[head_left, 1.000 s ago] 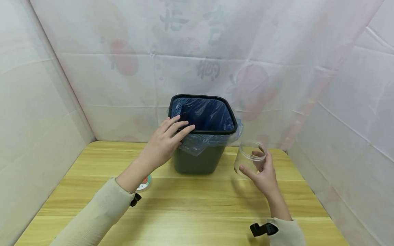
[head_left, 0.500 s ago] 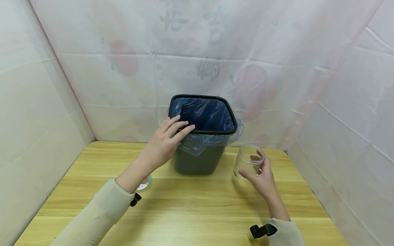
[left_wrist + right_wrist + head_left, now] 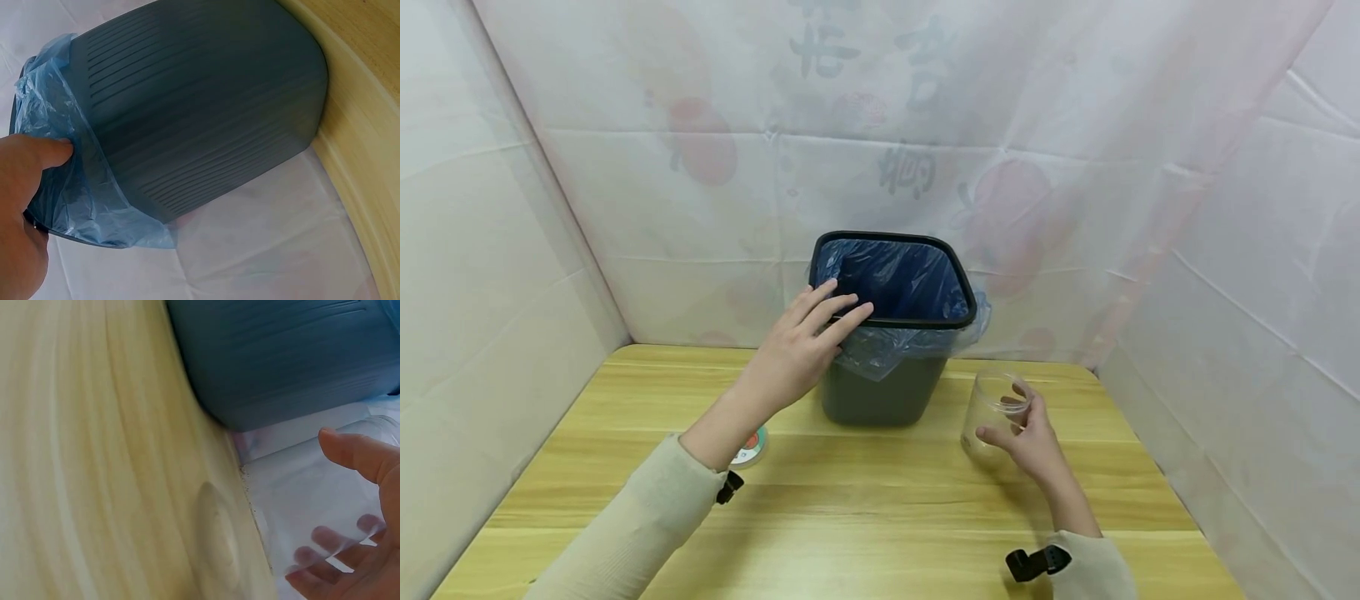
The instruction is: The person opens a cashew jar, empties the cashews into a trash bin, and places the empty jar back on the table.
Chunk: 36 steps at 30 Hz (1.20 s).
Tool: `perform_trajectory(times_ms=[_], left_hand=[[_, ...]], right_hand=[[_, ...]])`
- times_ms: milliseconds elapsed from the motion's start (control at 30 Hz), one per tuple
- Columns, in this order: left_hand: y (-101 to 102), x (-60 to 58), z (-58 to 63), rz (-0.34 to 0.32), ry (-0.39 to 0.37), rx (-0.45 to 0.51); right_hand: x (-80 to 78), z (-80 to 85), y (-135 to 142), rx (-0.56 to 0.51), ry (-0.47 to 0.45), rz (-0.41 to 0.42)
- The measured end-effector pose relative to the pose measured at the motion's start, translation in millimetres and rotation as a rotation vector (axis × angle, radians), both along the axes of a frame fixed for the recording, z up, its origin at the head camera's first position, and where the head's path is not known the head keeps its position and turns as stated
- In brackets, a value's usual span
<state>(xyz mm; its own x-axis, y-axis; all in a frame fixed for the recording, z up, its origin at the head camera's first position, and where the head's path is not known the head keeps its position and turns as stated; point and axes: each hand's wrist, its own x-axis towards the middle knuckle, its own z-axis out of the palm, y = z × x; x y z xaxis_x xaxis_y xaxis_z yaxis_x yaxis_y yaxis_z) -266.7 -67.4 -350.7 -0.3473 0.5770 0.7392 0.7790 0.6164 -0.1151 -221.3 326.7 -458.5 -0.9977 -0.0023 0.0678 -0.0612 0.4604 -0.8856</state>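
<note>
A dark grey trash bin, lined with a translucent blue bag, stands at the back of the wooden table. My left hand holds its left front rim; the fingers reach over the black edge and the thumb lies on the bag outside, as the left wrist view shows. To the right of the bin, my right hand holds a clear, lidless plastic jar, thumb at one side and fingers curved round the other. The jar is upright, its bottom right at the tabletop. Nothing shows inside it.
A round disc with a colourful label lies on the wooden table, partly hidden behind the left wrist. Printed pale cloth hangs close behind the bin and along both sides.
My right hand has lowered the jar toward the table, shifting slightly left and nearer to me, and the jar has come more upright. The left hand stays on the bin's rim.
</note>
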Motion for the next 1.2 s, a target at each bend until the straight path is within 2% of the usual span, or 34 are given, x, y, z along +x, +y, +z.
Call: perform_trajectory(times_ms=[267,400,600,767,967,1100,1200], left_hand=[[-2,1.5,3.1,-0.047,-0.039,-0.010],[-1,3.7,4.5,-0.074,-0.048,-0.010],[-19,18.6,-3.8,-0.115,-0.105,0.087],[-39,31.0,-20.1,-0.065,-0.168,0.182],[-51,44.7,-38.6,-0.009,-0.182,0.259],[-51,49.8,-38.3,0.005,-0.181,0.255],[-52,53.3,-33.1,0.044,-0.204,0.218]], right_hand=[[2.3,-9.2,1,0.077,-0.094,-0.034],[5.1,-7.0,5,0.063,-0.078,-0.037],[9.1,-3.2,6,0.037,-0.058,-0.004],[15.6,13.2,10,0.048,-0.066,0.015],[22.4,42.4,1,0.086,0.007,0.022],[25.8,64.6,-17,0.145,0.113,-0.005],[27.1,77.2,-32,0.237,0.245,0.001]])
